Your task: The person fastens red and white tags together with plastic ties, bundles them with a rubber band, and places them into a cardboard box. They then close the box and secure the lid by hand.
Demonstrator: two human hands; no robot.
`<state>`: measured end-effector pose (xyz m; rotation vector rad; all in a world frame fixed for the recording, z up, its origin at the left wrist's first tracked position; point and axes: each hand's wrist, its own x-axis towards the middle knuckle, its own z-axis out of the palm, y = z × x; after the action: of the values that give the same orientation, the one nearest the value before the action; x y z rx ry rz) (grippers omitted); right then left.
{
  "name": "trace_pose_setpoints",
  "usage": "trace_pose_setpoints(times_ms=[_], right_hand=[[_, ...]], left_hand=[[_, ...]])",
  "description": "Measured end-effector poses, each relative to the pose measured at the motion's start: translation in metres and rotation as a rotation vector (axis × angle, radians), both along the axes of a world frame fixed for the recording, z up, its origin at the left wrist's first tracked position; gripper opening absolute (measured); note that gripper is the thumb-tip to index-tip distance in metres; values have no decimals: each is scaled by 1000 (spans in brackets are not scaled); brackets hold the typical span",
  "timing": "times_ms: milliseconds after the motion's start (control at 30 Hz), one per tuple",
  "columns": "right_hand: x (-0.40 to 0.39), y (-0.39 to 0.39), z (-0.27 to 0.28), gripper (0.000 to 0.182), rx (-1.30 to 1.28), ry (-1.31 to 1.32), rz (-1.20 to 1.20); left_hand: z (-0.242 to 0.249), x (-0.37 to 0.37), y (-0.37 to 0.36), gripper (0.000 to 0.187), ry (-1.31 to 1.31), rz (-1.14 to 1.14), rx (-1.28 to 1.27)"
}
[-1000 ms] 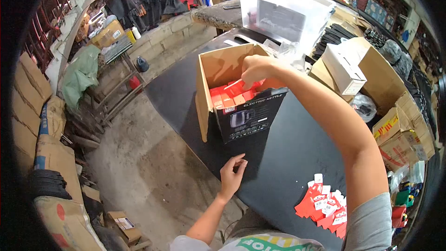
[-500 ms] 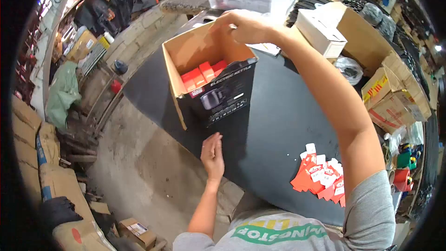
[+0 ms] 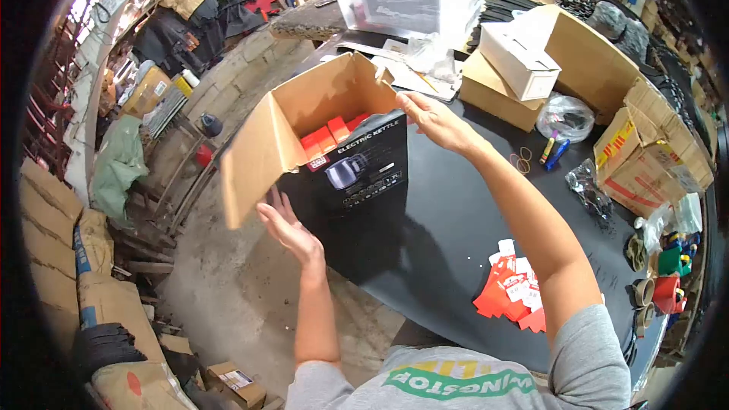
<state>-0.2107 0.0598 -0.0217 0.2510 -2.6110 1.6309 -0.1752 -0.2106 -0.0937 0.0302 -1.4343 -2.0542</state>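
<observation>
A black electric kettle box (image 3: pixel 357 175) stands upright on the dark table, its top open and bare brown cardboard inside. Small red boxes (image 3: pixel 328 135) lie within it. My right hand (image 3: pixel 439 121) pinches the box's upper right edge. My left hand (image 3: pixel 290 229), fingers spread, is at the lower part of the raised left flap (image 3: pixel 254 159); its fingertips are partly behind the flap, so contact is hard to judge. A pile of flat red and white cards (image 3: pixel 507 288) lies on the table by my right forearm.
Behind the box stands a clear plastic bin (image 3: pixel 406 0). At the back right are a white box (image 3: pixel 516 61), an open carton (image 3: pixel 596 68), a bagged coil (image 3: pixel 566 118), markers (image 3: pixel 557 153) and rubber bands (image 3: pixel 521 160). The table's curved edge runs along the left.
My right hand has come down from the far rim to the right edge. My left hand has risen to the left flap, which now swings outward. The box looks turned slightly.
</observation>
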Motion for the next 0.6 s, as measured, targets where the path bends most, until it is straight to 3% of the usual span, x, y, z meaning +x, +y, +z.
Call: trace_pose_setpoints(times_ms=[100,200,267,333,400,433,467,533,600], right_hand=[[1,-16,-2,55,-4,84,-96],[-7,-15,0,59,-44,57,-56],[-8,-16,4,60,-97,49,-31],[-13,-18,6,62,-148,37,-8],[-23,-21,7,48,-255,37,-23],[-35,-24,-1,51,-422,6,-80],[-46,-23,-7,51,-424,0,-82],[-54,-28,-3,57,-806,-48,-7],[-57,-28,-9,57,-828,-76,16]], left_hand=[[43,-21,-8,55,203,26,154],[68,-39,-2,41,75,14,88],[77,-46,11,32,197,40,-169],[74,-52,18,37,176,58,-259],[71,-51,29,44,154,69,-200],[66,-52,31,51,77,113,-257],[62,-53,34,51,72,111,-259],[59,-56,43,53,106,235,-303],[59,-61,47,53,130,272,-319]])
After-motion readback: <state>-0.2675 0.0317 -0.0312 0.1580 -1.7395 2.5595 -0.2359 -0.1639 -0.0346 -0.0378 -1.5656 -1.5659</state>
